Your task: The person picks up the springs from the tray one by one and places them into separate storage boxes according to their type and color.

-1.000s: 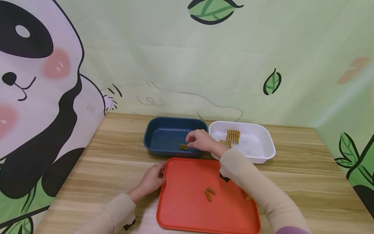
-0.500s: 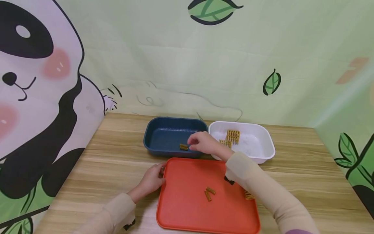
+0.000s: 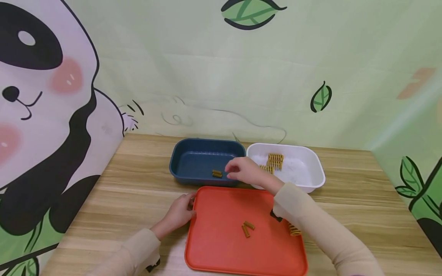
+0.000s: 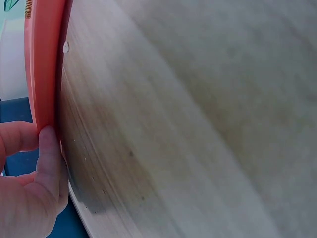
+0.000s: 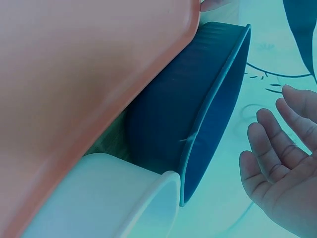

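My left hand (image 3: 178,211) grips the left rim of a red tray (image 3: 221,249); in the left wrist view, thumb and fingers pinch the tray's edge (image 4: 45,74). Over the right part of a dark blue bin (image 3: 193,180) hovers my right hand (image 3: 243,170), fingers loosely bent and nothing in them, as the right wrist view confirms. Small brass-coloured springs (image 3: 217,174) lie in that bin, just left of the fingertips. Two more small springs (image 3: 246,230) lie on the tray. A larger coil spring (image 3: 294,230) sits near its right edge, partly hidden by the right sleeve.
A white bin (image 3: 304,168) stands right beside the blue one and holds several larger springs (image 3: 275,161); the right forearm crosses its front corner. Everything stands on a wood-grain table (image 3: 362,207), with a printed cloth backdrop (image 3: 207,76) behind.
My right hand has drawn back slightly to the right and towards me over the blue bin, away from the springs inside. The left hand and the tray have stayed put.
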Available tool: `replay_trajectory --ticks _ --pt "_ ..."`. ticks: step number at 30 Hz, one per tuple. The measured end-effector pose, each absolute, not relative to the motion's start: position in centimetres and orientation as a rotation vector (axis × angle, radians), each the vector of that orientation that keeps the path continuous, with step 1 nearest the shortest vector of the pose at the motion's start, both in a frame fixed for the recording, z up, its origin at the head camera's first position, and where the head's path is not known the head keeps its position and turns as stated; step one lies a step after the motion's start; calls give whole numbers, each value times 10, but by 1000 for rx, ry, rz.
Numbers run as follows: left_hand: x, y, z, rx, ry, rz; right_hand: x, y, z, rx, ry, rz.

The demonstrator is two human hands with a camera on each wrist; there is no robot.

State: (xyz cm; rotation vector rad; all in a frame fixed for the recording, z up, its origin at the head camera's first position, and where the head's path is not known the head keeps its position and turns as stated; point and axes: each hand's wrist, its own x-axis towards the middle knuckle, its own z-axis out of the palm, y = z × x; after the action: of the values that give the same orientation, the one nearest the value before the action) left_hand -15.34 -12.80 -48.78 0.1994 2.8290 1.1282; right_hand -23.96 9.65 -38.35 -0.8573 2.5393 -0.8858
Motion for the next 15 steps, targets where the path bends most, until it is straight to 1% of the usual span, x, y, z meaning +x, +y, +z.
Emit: replay_trajectory --ticks 4,15 --pt "-153 -128 -487 197 2829 1127 -234 102 -381 -853 2542 -901" --pt "-152 -127 -485 207 2832 1120 -226 117 -380 -960 2576 -908"
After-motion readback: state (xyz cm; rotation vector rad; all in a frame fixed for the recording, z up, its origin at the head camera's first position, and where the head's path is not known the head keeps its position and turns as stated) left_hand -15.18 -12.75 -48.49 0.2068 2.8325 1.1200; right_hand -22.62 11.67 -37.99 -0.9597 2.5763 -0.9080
